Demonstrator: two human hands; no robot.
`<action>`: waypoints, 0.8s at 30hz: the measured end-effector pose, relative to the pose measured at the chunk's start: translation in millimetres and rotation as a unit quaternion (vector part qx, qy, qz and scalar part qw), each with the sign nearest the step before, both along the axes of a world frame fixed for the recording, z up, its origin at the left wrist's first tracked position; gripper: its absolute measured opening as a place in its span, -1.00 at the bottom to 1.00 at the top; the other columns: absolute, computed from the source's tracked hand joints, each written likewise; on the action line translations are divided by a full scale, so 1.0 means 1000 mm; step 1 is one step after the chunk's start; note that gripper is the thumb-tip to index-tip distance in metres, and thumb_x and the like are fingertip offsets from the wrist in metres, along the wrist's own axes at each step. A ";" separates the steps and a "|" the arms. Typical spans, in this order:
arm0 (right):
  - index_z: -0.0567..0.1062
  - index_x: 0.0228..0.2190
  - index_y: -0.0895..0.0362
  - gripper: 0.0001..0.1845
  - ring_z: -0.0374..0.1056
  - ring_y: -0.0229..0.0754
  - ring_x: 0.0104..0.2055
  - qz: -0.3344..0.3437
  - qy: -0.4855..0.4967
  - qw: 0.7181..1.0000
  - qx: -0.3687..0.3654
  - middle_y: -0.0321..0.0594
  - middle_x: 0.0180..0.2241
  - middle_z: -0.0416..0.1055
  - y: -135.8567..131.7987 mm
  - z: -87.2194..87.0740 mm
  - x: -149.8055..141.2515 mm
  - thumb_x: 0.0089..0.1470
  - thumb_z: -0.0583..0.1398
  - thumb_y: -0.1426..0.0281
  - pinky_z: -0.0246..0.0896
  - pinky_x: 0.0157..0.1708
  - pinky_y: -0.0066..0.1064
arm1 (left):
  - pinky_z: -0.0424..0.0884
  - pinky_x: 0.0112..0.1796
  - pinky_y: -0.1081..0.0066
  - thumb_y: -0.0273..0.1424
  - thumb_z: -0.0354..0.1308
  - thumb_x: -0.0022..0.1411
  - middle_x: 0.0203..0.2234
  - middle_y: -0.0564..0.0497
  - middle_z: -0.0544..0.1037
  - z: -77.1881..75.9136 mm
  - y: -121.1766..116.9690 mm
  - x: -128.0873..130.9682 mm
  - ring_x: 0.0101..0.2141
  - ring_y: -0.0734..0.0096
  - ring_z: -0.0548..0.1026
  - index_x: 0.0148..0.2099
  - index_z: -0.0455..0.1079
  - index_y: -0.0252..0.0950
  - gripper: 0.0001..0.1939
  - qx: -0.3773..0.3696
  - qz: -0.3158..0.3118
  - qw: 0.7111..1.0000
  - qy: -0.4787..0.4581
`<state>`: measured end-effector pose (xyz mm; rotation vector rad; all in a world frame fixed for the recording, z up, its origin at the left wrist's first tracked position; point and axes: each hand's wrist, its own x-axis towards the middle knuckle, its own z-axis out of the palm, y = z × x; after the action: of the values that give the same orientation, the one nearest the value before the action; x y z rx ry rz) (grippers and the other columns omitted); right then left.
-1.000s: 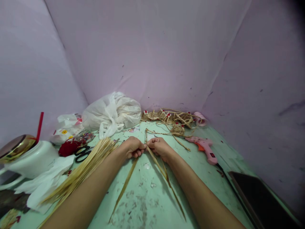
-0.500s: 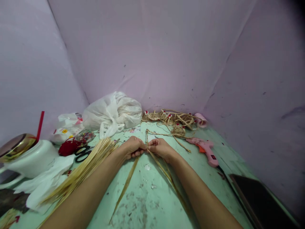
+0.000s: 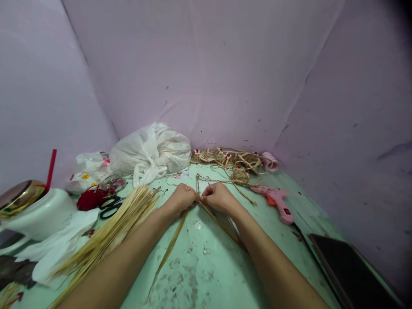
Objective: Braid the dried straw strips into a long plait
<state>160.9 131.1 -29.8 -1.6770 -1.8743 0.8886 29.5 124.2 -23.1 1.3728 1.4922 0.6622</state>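
My two hands meet at the middle of the table over a thin twisted cord (image 3: pixel 198 184) of dried plant fibre. My left hand (image 3: pixel 185 196) is closed, pinching the cord's near end. My right hand (image 3: pixel 216 196) is closed too, with thumb and fingertips together at the same spot. One loose flat fibre strip (image 3: pixel 170 246) trails toward me from under the left hand. Another strip (image 3: pixel 225 228) runs from the pinch point down under my right forearm. By my left forearm lies a bundle of dried fibre strips (image 3: pixel 119 229).
At the back are a white plastic bag (image 3: pixel 154 150), coiled rope pieces with red beads (image 3: pixel 225 159) and a pink spool (image 3: pixel 269 162). A pink glue gun (image 3: pixel 278 201) and dark tablet-like slab (image 3: pixel 347 270) lie right. Scissors (image 3: pixel 111 208), red yarn (image 3: pixel 90 198) and a white pot (image 3: pixel 45 214) stand left.
My right hand has risen slightly, its fingers more bunched at the cord. The strip on the right has shifted and shows less below the forearm. My left hand stays closed on the cord.
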 end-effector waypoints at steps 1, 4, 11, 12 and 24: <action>0.47 -0.68 0.22 -0.89 0.15 -0.34 -0.62 -0.011 -0.013 1.000 -0.004 -0.28 -0.72 0.30 0.000 0.003 0.001 -0.37 0.14 0.45 -0.08 -0.65 -0.54 | -0.22 -0.73 0.54 -0.55 0.02 -0.23 -0.90 0.20 0.02 0.000 -0.001 0.001 -0.80 0.72 -0.08 -0.75 0.05 -0.32 -0.79 0.000 0.003 1.000 0.000; 0.45 -0.73 0.22 -0.93 0.12 -0.35 -0.66 -0.039 -0.033 0.998 -0.022 -0.29 -0.77 0.25 -0.002 0.011 0.001 -0.41 0.16 0.46 -0.11 -0.68 -0.54 | -0.19 -0.74 0.55 -0.54 0.01 -0.22 -0.91 0.20 0.03 0.002 -0.003 0.005 -0.81 0.70 -0.07 -0.74 0.09 -0.33 -0.82 -0.019 0.021 1.000 -0.003; 0.40 -0.78 0.20 -0.89 0.13 -0.34 -0.73 -0.018 0.003 0.993 -0.115 -0.26 -0.82 0.24 -0.013 0.019 -0.013 -0.37 0.12 0.52 -0.07 -0.70 -0.52 | -0.18 -0.77 0.54 -0.51 0.02 -0.23 -0.93 0.17 0.06 0.007 -0.006 0.004 -0.85 0.69 -0.05 -0.77 0.10 -0.33 -0.81 -0.087 0.063 0.993 -0.041; 0.42 -0.77 0.19 -0.90 0.15 -0.33 -0.72 -0.012 -0.012 0.994 -0.105 -0.25 -0.81 0.26 -0.016 0.020 -0.016 -0.37 0.13 0.52 -0.07 -0.70 -0.52 | -0.19 -0.78 0.53 -0.50 0.01 -0.22 -0.93 0.16 0.06 0.007 -0.006 0.002 -0.86 0.69 -0.05 -0.78 0.10 -0.33 -0.80 -0.092 0.058 0.993 -0.053; 0.42 -0.65 0.23 -0.83 0.18 -0.37 -0.68 -0.021 0.110 0.989 -0.094 -0.25 -0.70 0.32 -0.004 0.019 -0.001 -0.18 0.14 0.38 0.04 -0.66 -0.56 | -0.25 -0.78 0.55 -0.42 0.07 -0.22 -0.88 0.23 0.04 -0.002 0.000 -0.013 -0.85 0.72 -0.09 -0.69 0.09 -0.31 -0.81 -0.063 -0.042 0.992 -0.099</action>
<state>159.4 127.2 -10.6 -1.6425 -1.6441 1.2130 16.9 124.5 -24.9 1.2294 1.2888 0.6205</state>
